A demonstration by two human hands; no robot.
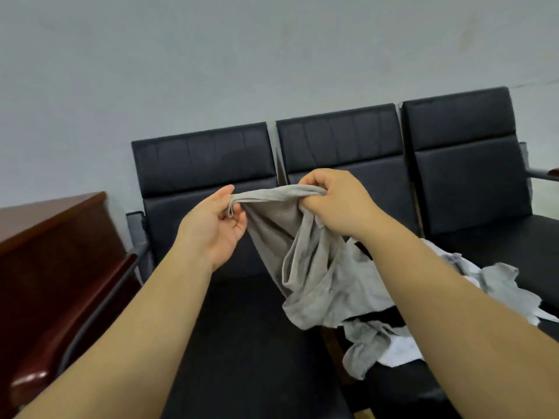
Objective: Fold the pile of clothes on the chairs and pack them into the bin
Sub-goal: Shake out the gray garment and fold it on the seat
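A grey garment point(305, 267) is being pinched by left hand point(216, 225) and clutched by right hand point(332, 201), folding barely begun, pile point(484, 282) waiting on chairs point(211, 164).

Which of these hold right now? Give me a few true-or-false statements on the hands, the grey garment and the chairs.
1. Both the left hand and the right hand hold the grey garment. True.
2. The garment lies folded flat on a seat. False: it hangs bunched from the hands.
3. More clothes lie on the black chairs, at the right. True.
4. A bin stands on the left chair. False: no bin is in view.
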